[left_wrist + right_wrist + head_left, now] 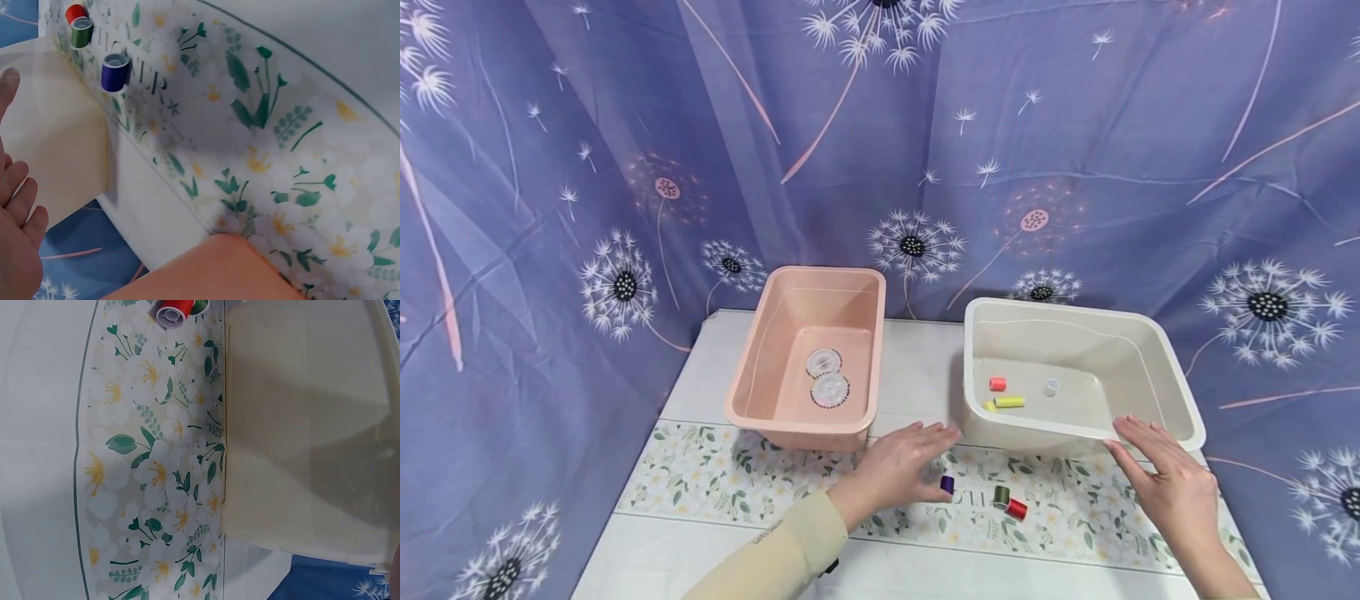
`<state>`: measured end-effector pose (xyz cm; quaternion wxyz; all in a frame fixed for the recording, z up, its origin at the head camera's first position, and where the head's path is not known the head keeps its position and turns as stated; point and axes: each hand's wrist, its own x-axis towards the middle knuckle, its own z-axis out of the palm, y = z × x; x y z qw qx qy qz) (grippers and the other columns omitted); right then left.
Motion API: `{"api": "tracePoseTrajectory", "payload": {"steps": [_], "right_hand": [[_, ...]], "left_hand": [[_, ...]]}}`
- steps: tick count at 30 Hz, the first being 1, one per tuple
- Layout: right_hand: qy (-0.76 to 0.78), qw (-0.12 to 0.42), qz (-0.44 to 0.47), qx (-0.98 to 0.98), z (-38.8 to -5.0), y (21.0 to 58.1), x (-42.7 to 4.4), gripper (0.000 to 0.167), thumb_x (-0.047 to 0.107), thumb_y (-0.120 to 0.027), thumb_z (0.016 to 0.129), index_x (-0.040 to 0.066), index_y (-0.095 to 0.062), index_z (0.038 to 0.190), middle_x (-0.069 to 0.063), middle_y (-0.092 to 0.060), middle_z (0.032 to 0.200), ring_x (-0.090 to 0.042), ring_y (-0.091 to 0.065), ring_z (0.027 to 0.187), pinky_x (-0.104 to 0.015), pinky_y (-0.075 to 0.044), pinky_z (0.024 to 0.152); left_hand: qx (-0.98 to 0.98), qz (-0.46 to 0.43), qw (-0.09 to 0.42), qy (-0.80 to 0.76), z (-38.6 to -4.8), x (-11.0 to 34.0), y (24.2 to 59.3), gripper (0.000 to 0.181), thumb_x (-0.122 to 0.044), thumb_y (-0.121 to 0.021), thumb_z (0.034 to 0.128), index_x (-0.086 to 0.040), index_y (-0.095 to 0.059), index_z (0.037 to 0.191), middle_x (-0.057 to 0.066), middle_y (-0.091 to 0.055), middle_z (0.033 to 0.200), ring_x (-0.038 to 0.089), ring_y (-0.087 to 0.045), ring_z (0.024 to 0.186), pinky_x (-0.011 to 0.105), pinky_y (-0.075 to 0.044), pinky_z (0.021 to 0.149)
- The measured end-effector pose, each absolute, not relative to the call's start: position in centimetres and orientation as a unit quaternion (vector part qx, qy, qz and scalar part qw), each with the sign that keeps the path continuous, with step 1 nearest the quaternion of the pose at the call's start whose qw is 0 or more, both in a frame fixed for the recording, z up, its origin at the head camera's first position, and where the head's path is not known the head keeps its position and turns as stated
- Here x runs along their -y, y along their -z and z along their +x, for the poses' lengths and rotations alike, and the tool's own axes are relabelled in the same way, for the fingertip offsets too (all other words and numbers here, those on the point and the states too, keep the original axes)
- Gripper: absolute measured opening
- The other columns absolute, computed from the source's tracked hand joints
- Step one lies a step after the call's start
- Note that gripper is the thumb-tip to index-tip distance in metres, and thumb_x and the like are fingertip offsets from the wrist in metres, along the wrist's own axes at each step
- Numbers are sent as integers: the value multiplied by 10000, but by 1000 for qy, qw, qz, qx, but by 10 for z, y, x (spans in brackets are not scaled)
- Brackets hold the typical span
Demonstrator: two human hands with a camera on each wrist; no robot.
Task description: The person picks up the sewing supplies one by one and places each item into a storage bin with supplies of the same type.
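Head view: unclenched left hand (pixel 898 468) near purple spool (pixel 947 484); well apart, unclenched right hand (pixel 1176 483) by cream bin's rim (pixel 1045 426).

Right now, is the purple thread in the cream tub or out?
Out: the purple spool stands on the flowered table cover, outside the cream tub, near the left hand.

A blue-violet curtain (pixel 835 192) hangs behind the white-covered table (pixel 917 358) and along both its sides. The curtain print consists of dandelions (pixel 912 245) with dark or pink centres. A floral band (pixel 1090 517) with dark lettering (pixel 155 84) crosses the table between two dark border lines (pixel 77 450).
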<state>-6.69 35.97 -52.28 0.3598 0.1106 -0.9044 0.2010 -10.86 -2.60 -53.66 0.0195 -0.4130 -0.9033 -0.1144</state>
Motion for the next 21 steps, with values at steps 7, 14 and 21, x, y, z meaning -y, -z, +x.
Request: {"api": "tracePoseTrajectory", "payload": {"steps": [7,14,21], "right_hand": [[-200,359,112,905,-67,522,-360,783,716,-503,1030,7,-815,1145,-220,-786,1112,305,-347,1311,-41,-280,1178],[-201,356,112,906,-67,522,-360,773,706,-517,1029,1,-813,1142,-228,-783,1112,308,-340,1311,-35,-274,1176],[-199,361,111,904,-67,523,-360,785,718,-502,1029,7,-816,1140,-226,-785,1106,305,-346,1310,-39,-278,1177]], "left_hand": [[902,-418,-2,112,-110,25,551,986,-640,-829,848,-143,-472,1622,-10,-466,1655,172,-474,1511,355,-345,1283],[905,-407,-36,116,-110,22,562,1025,-630,-840,836,-148,-432,1645,13,-459,1667,190,-437,1538,379,-310,1304],[906,-409,-38,98,-109,19,576,1033,-663,-811,838,-153,-425,1650,11,-458,1671,196,-438,1538,402,-335,1297]]}}
